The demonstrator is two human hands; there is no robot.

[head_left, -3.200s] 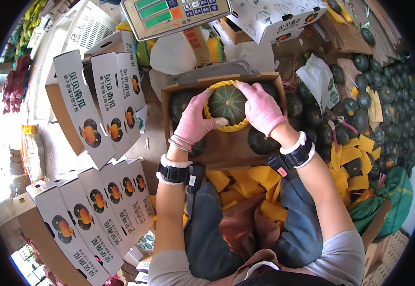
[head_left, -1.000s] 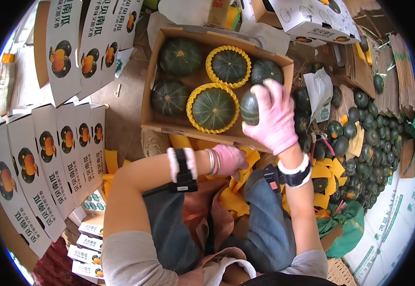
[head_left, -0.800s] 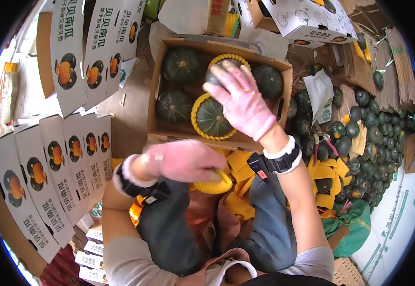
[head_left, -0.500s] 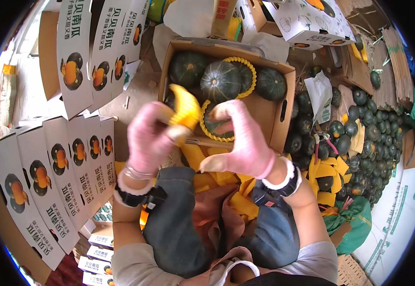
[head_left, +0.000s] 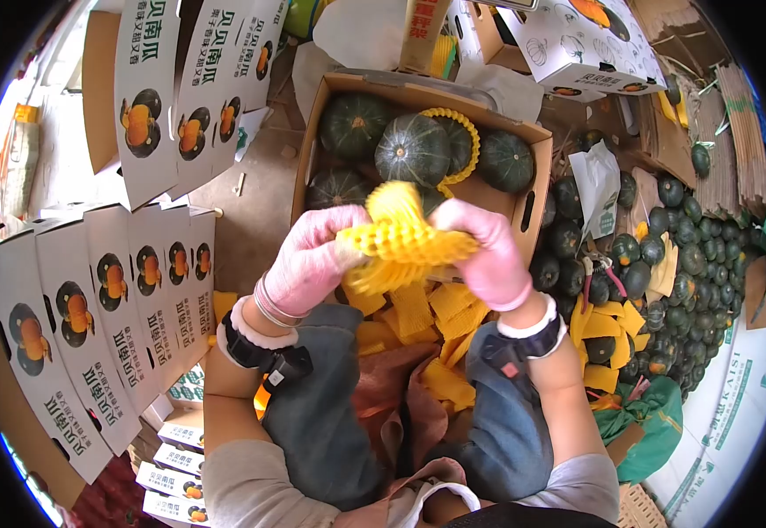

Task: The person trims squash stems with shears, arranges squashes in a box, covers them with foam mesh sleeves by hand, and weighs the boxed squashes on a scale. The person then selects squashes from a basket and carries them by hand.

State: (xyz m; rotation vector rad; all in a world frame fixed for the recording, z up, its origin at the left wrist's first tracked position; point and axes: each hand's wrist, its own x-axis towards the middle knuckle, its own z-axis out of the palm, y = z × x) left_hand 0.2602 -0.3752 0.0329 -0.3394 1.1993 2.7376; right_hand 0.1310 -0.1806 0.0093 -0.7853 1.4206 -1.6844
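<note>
A yellow foam net sleeve (head_left: 405, 245) is stretched between my two pink-gloved hands, just above the near edge of an open cardboard box (head_left: 537, 136). My left hand (head_left: 308, 260) grips its left end, while my right hand (head_left: 491, 257) pinches the right end. Inside the box are several dark green pumpkins, among them a striped one (head_left: 412, 151) in the middle and another (head_left: 505, 162) at the right. A yellow foam net ring (head_left: 464, 141) curves around a pumpkin beside the striped one. My hands and the sleeve hide the box's near part.
Flat yellow foam nets (head_left: 414, 312) lie across my lap. Printed white cartons (head_left: 101, 308) stand at the left. A large heap of small pumpkins (head_left: 696, 273) spreads at the right, with pink-handled pliers (head_left: 588, 282) near it. A green bag (head_left: 651, 422) sits at the lower right.
My right hand, open before, has closed on the foam net sleeve. The sleeve, held only by my left hand earlier, is now pulled sideways between both hands. The view has shifted slightly.
</note>
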